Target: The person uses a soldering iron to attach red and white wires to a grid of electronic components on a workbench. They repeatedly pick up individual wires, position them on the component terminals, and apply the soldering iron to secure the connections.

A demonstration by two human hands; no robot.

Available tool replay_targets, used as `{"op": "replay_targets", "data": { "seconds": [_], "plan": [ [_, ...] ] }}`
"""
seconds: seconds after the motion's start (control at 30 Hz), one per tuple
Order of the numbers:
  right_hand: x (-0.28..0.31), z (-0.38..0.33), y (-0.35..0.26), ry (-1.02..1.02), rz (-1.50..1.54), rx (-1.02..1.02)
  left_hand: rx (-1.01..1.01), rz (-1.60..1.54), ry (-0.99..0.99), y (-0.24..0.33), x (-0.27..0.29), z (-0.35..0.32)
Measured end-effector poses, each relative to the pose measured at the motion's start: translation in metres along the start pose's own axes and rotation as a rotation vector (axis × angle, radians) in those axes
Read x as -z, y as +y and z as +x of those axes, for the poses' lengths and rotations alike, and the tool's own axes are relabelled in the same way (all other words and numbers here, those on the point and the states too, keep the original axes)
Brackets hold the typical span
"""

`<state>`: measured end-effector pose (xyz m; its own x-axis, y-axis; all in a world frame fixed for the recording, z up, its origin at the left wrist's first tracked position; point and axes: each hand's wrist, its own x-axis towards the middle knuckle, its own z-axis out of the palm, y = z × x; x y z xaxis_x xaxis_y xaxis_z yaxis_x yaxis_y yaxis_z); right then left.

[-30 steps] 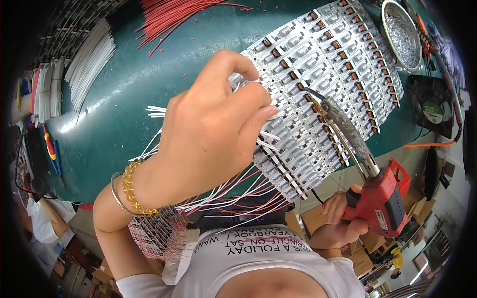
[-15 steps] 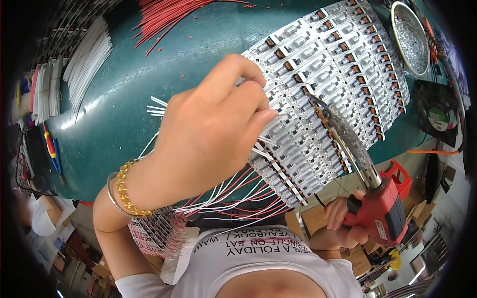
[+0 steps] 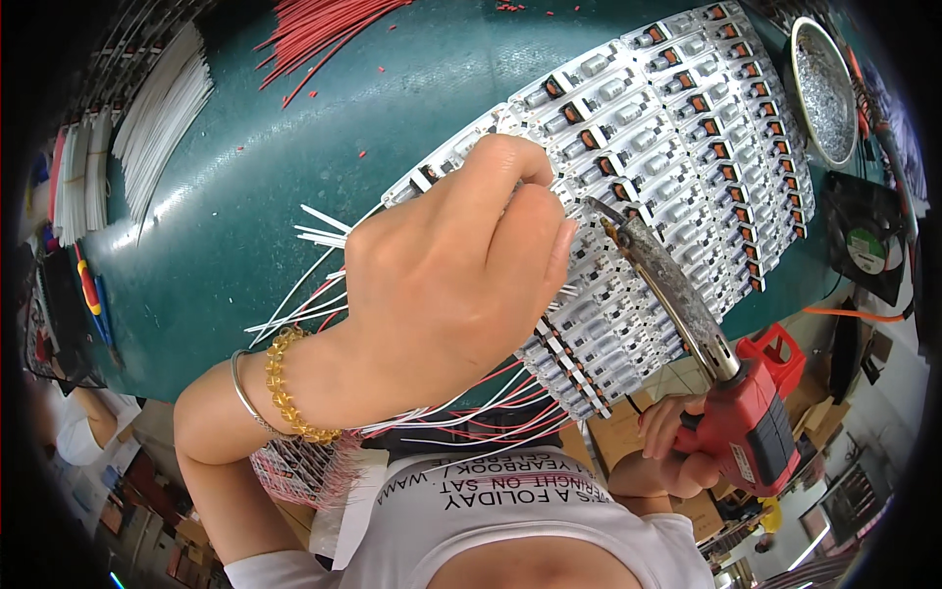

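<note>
My left hand [image 3: 446, 265], with a yellow bead bracelet and a silver bangle, is closed over the left part of the circuit board panel [image 3: 653, 133]. White wires [image 3: 324, 228] run through its curled fingers, their ends showing on both sides. What its fingertips pinch is hidden. My right hand [image 3: 677, 447] grips a red soldering gun [image 3: 751, 432] by its handle. The gun's long metal barrel [image 3: 667, 275] reaches up-left over the panel, its tip just right of my left fingers. The panel bears rows of small components; red and white wires [image 3: 471, 417] hang off its near edge.
Red wires [image 3: 319, 34] and white wires [image 3: 167, 123] lie in bundles on the green table [image 3: 265, 147]. A round metal bowl [image 3: 822, 93] and a black fan [image 3: 863, 236] stand at right. A red-yellow handled tool [image 3: 91, 290] lies at left. Wired boards [image 3: 304, 471] hang near my lap.
My left hand has moved right and slightly nearer to me. The panel has shifted a little right. The soldering gun's tip has moved slightly left and nearer, close to my left fingers.
</note>
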<state>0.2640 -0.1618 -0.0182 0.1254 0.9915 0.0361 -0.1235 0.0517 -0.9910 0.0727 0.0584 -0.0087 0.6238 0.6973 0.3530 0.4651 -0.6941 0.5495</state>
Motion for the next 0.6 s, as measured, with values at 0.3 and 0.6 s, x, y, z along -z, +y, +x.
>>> {"op": "replay_targets", "data": {
  "seconds": [0.3, 0.6],
  "plan": [
    [-0.019, -0.005, -0.007, 0.239, -0.04, 0.018, -0.01, 0.0, 0.033, 0.001, -0.002, 0.0],
    [-0.044, 0.003, -0.013, 0.483, -0.074, -0.073, -0.051, 0.018, 0.06, 0.0, -0.007, 0.0]
  ]
}}
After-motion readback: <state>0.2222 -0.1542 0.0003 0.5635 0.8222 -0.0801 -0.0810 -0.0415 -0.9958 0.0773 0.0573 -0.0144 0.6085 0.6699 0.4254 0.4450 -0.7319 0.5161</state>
